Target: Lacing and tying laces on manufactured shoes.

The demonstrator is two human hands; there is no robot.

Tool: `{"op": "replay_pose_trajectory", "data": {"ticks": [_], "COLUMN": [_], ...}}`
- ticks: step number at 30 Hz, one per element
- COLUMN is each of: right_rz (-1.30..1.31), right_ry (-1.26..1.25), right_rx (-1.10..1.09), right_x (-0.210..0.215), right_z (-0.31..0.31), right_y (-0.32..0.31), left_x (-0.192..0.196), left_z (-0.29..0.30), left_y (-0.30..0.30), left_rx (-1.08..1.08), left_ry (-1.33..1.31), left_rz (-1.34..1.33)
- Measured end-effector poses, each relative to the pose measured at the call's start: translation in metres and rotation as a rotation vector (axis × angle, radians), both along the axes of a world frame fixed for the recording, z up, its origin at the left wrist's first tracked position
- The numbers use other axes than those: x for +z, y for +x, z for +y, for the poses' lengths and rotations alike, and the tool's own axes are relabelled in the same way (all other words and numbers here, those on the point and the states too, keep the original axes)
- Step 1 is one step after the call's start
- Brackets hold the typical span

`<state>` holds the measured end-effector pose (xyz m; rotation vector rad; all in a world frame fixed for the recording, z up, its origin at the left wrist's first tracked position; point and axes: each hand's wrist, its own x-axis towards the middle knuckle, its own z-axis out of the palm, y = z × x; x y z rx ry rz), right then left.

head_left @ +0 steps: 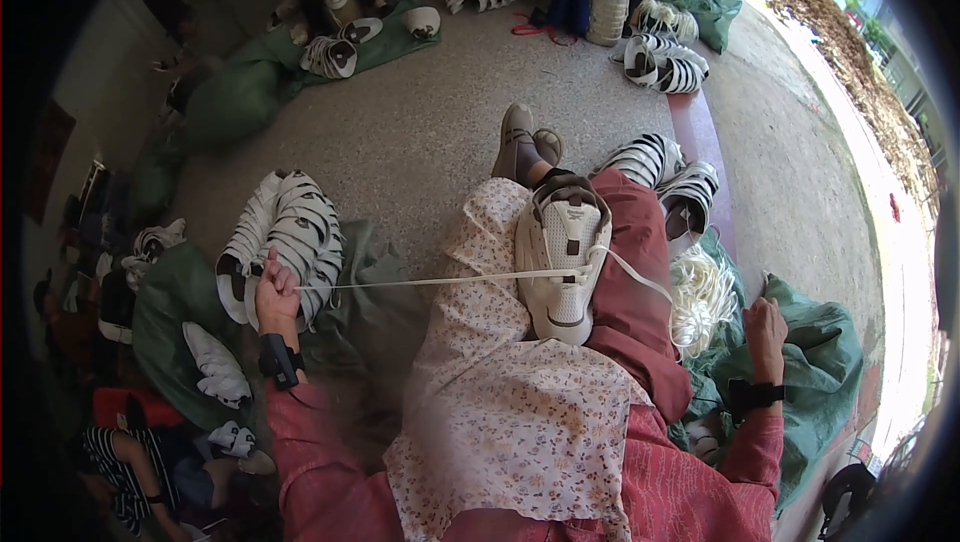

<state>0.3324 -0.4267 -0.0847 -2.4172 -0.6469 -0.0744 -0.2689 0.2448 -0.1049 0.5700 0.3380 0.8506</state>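
Observation:
A white sneaker (562,307) with a perforated upper lies across my lap, its dark collar toward my feet. A flat white shoelace (430,282) runs taut from its eyelets to the left. My left hand (277,297) grips that lace, drawn well out beside a stack of white shoe uppers (300,227). Another length of lace loops from the sneaker over my right thigh toward a bundle of white laces (702,297). To the right of the bundle, my right hand (766,332) is raised with its fingers curled closed. Whatever it may hold is hidden.
Green sacks (815,382) lie at my right, with more sacks (175,322) at left. Nested shoe uppers (645,160) sit beyond my right knee. Other people work along the far side among more stacks (610,7). The paved floor (410,122) drops to an outdoor strip at right.

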Motion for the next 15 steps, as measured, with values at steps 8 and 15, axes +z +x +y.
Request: {"op": "replay_pose_trajectory", "data": {"ticks": [8,15], "right_rz": [0.508,0.546], "right_ry": [0.176,0.22], "right_rx": [0.554,0.54], "right_x": [0.081,0.065], "right_z": [0.182,0.245], "right_y": [-0.131,-0.167], "left_x": [0.073,0.068], "left_z": [-0.124,-0.228], "left_y": [0.179,0.275], "left_rx": [-0.093,-0.315], "left_ry": [0.412,1.141], "left_rz": [0.805,0.777]}}
